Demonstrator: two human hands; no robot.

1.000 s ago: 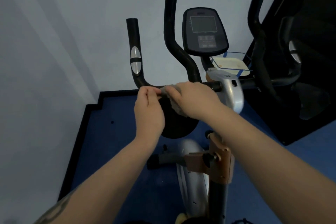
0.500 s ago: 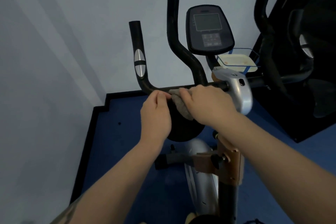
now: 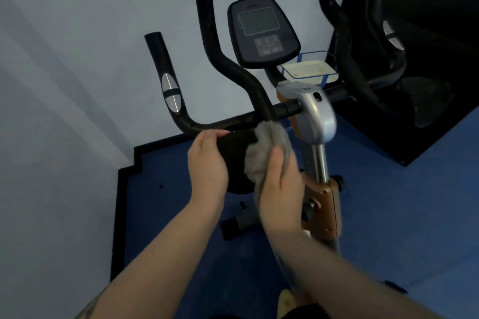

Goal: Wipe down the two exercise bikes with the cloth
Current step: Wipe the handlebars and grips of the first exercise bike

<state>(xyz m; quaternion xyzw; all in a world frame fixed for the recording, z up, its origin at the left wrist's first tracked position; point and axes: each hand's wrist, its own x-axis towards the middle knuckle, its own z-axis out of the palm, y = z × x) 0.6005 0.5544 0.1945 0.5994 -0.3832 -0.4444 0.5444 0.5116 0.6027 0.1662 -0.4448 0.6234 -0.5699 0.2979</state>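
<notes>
- Since half a second ago, both hands have come down off the crossbar: the right hand [image 3: 281, 194] has drawn the cloth [image 3: 267, 147] back toward the body, and the left hand [image 3: 207, 163] has slid from the bar to a spot just beneath it.
- Grey and bunched, the cloth hangs just under the handlebar [image 3: 233, 122], its upper fold at or touching the joint where the inner upright meets the bar; it lies at about 6 o'clock from the console [image 3: 263, 31].
- Right-hand fingers are curled around the lower cloth, thumb on top, gripping it.
- Left-hand fingers bend over the edge of a dark rounded part under the bar, at 9 o'clock from the cloth; whether they truly grasp it I cannot tell.
- Progress, as a judgement: work sits on the near bike [image 3: 313, 116], around the left half of its handlebar. No frame shows which surfaces are already clean.
- Probably left on this bike: console, silver pulse grip [image 3: 169, 93] at 10 o'clock from the cloth, grey stem housing, post, frame below.
- Second bike [image 3: 363, 80], dark, at 2 o'clock from the cloth and well apart from both hands, seems not yet begun.
- A small tray [image 3: 309, 71] sits behind the stem, just right of the console.
</notes>
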